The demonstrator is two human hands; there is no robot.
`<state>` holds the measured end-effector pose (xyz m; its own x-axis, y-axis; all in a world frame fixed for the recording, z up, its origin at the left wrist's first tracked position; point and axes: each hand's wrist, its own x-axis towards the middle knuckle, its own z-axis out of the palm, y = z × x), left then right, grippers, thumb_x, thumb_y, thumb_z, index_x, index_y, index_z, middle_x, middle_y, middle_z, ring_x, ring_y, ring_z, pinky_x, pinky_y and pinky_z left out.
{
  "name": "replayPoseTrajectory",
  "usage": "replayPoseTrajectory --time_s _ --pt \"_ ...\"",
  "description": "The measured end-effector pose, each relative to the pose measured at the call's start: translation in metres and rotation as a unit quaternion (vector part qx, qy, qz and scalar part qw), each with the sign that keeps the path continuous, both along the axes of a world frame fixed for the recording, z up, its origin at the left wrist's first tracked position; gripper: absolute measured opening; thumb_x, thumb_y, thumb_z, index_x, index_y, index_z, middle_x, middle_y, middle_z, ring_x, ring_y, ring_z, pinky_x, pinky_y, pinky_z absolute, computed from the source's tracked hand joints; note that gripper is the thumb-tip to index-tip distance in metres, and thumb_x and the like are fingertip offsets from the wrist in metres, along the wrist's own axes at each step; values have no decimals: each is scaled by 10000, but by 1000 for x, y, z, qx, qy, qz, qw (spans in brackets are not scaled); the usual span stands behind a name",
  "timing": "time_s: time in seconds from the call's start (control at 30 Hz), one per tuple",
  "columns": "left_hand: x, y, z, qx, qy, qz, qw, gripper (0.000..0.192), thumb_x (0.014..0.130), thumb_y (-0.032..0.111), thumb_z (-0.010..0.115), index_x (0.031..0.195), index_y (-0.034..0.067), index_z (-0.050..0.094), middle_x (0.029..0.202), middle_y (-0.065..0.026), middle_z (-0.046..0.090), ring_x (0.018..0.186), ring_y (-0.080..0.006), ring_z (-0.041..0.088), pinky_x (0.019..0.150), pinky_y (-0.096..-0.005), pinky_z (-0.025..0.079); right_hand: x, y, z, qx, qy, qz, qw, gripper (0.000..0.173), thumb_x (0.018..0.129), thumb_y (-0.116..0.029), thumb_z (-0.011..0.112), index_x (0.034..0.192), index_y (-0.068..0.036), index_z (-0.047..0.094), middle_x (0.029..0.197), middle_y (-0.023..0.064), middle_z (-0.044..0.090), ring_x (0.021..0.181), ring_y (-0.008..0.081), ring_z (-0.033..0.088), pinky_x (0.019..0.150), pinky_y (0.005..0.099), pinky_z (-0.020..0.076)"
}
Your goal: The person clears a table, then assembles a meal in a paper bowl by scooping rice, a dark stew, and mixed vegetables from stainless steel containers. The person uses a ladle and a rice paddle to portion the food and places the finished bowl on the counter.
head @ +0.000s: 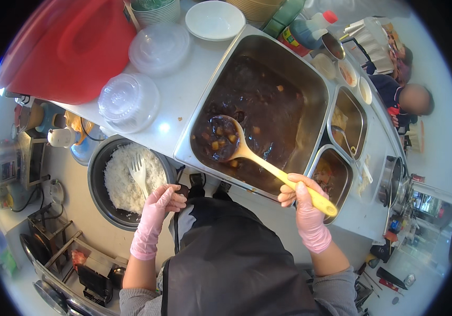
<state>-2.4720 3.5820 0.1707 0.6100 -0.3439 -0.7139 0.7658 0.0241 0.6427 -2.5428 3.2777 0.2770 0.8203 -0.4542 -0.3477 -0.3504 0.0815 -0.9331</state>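
Observation:
My right hand (303,201), in a pink glove, grips the yellow handle of a plastic ladle (265,164). The ladle's bowl holds dark sauce with small diced pieces and rests low in the sauce. That dark brown sauce (265,106) lies in a large rectangular steel pan (312,75). At the left, my gloved left hand (164,201) is over the near right rim of a dark rice pot (96,185), fingers curled; whether it touches the rim is unclear. White rice (119,177) fills much of the pot, and a pale fork-shaped server (139,173) lies on it.
Clear plastic lids (129,102), a white bowl (215,19) and a red tub (72,47) stand on the counter. Two smaller steel pans (348,98) sit right of the sauce. A sauce bottle (305,33) is behind. Another person (387,91) is at the far right.

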Motion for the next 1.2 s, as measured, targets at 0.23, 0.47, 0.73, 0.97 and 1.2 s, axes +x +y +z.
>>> replayPoseTrajectory --time_s 0.23,0.47,0.73,0.97,1.2 --pt "5 -2 5 2 -19 -3 1000 298 962 258 468 1107 14 560 854 -75 662 755 -147 639 686 -240 496 -8 24 9 -25 -45 -7 999 256 940 -175 505 1068 28 594 791 133 646 641 177 631 578 271 529" --pt "11 1 10 -3 -25 -7 1000 297 957 261 483 1107 18 564 862 -83 668 752 -136 639 672 -222 493 -23 32 19 -75 -77 55 993 249 940 -164 508 1086 21 587 847 130 642 720 173 635 655 284 536" --pt "17 -2 19 -11 -55 -22 998 312 954 272 488 1123 15 544 863 -98 662 746 -160 639 680 -249 494 -23 36 6 -233 -164 115 952 177 859 -39 556 1016 12 621 777 98 637 651 156 638 588 249 522" --pt "20 -10 24 84 -96 -24 992 276 922 230 523 1052 3 611 741 -107 646 664 -181 630 633 -285 502 -25 27 0 -342 -287 254 858 248 917 -200 573 1054 3 612 695 29 563 667 94 561 599 231 476" --pt "38 -5 30 43 -111 -36 992 438 764 -39 643 1187 -36 528 952 -115 634 812 -164 611 691 -266 535 -30 18 13 -209 -139 313 916 298 935 -281 474 842 -3 532 719 139 522 662 300 574 579 376 450"
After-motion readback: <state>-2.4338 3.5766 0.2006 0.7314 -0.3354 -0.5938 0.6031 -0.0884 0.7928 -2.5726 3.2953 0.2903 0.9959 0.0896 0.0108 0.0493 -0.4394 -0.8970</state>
